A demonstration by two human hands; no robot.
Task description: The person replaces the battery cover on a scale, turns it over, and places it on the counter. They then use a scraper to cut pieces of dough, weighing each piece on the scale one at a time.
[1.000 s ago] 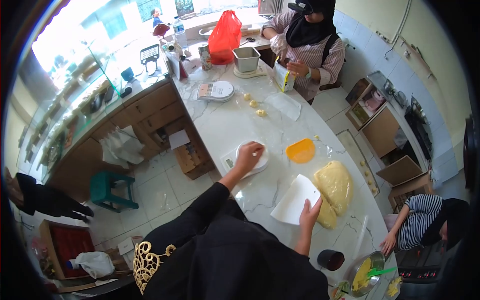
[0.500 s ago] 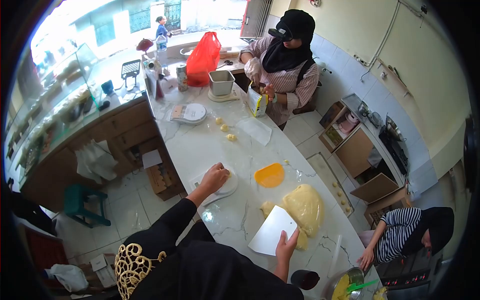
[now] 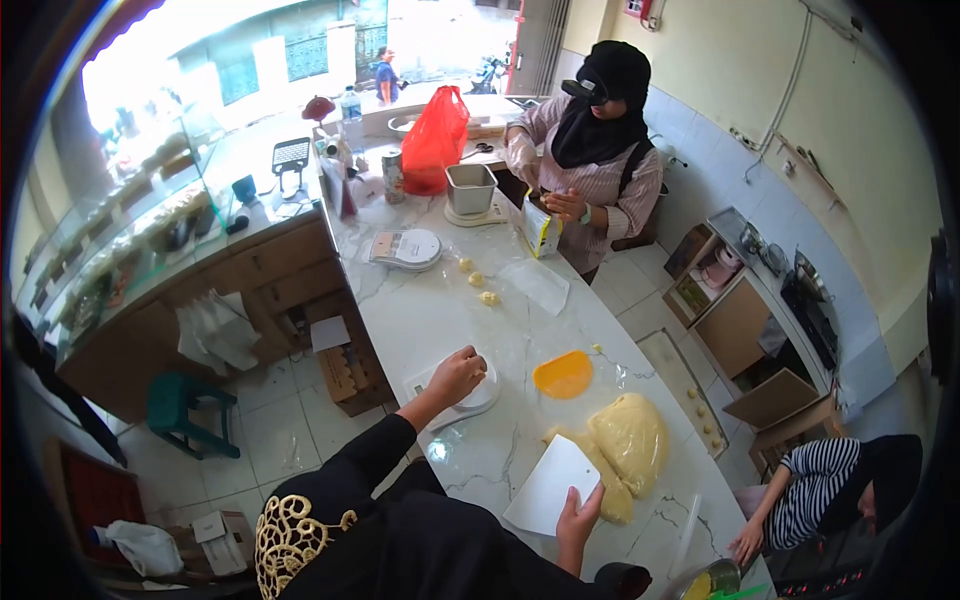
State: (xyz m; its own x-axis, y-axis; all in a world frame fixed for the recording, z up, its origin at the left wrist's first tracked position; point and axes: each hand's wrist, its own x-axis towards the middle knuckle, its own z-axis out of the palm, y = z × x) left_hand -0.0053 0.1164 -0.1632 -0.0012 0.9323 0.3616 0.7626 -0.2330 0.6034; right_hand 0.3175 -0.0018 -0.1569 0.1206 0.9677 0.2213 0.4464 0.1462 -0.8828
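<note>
Two scrapers on counter (image 3: 440,320). White scraper (image 3: 548,485) pinched at near edge by right hand (image 3: 578,518), fingers clamped on it, blade just beside dough (image 3: 630,440). Orange scraper (image 3: 563,375) loose, between dough and scale (image 3: 480,400). Left hand (image 3: 455,375) resting on scale, fingers curled downward; whether gripping anything, cannot tell. Three dough balls (image 3: 476,279) farther along.

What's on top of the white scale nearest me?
The left hand lies on the scale, covering most of its plate. Anything under the palm is hidden.

White tiled floor (image 3: 285,445), cream wall (image 3: 730,60), wooden drawers (image 3: 285,262), green stool (image 3: 180,405), daylight from the street
</note>
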